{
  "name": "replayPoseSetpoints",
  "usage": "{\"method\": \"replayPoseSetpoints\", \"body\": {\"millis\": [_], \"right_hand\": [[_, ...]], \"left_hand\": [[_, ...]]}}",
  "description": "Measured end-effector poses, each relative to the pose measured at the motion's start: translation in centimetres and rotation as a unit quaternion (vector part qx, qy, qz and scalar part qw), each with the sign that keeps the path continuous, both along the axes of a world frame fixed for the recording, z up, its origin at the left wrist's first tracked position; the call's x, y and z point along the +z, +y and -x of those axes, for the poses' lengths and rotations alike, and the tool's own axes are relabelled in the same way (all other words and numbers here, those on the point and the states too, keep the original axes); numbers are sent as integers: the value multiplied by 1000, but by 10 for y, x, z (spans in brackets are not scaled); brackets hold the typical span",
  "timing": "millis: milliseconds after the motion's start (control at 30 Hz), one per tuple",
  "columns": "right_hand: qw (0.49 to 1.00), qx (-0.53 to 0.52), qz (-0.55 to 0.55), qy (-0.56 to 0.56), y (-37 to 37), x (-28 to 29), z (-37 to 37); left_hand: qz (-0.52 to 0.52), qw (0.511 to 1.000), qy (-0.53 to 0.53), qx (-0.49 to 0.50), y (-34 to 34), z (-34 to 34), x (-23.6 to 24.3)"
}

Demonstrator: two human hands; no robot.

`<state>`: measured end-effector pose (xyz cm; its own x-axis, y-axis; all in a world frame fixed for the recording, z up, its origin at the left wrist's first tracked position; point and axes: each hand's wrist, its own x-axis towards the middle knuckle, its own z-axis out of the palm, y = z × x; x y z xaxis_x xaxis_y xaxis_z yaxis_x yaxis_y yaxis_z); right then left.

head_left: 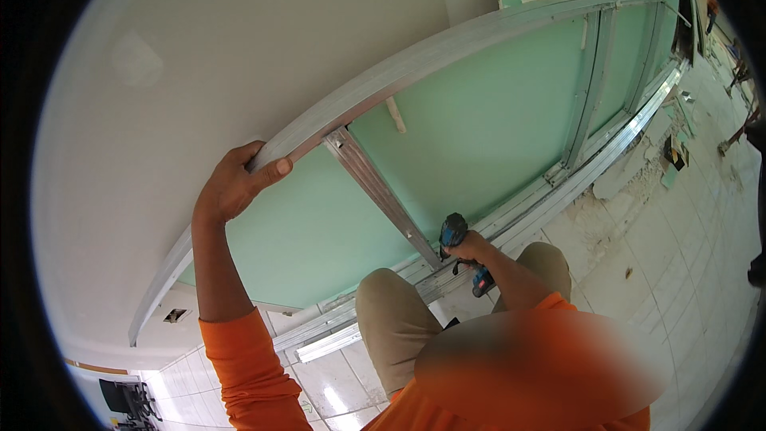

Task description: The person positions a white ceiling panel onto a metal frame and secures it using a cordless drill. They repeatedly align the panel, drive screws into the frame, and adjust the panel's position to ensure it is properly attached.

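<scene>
With its thumb on one side and fingers over the far side, my left hand [238, 183] grips the long metal top track [383, 84] of a stud frame. Down near the floor, my right hand [474, 249] is wrapped round the handle of a blue and black cordless drill [454, 230]. The drill's front end is beside the foot of a metal stud [375, 187], close to where it meets the bottom track [550, 203]. This stud leans between the two tracks. Whether the bit touches metal is too small to tell.
Green drywall [471, 136] stands behind the frame, with a white wall [223, 48] to the left. More upright studs [589, 88] stand farther right. Broken board and rubble [674, 152] lie on the tiled floor [638, 247]. An office chair [128, 399] is at the lower left.
</scene>
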<state>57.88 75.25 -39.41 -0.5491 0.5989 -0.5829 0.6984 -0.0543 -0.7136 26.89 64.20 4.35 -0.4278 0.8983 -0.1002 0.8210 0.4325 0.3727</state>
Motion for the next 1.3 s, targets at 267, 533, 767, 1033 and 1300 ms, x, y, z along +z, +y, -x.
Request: {"method": "replayPoseSetpoints", "body": {"millis": [267, 533, 767, 1033, 1300], "right_hand": [[998, 8, 62, -19, 17, 8, 6], [996, 63, 42, -37, 22, 17, 4], [997, 52, 52, -26, 27, 4, 1], [995, 38, 84, -28, 30, 14, 4], [997, 64, 32, -5, 28, 20, 3]], "left_hand": [[-14, 1000, 3, -8, 0, -1, -1], [-22, 1000, 8, -1, 2, 0, -3], [-30, 999, 10, 4, 4, 1, -4], [-21, 999, 15, 22, 3, 1, -6], [27, 1000, -6, 10, 6, 4, 0]]}}
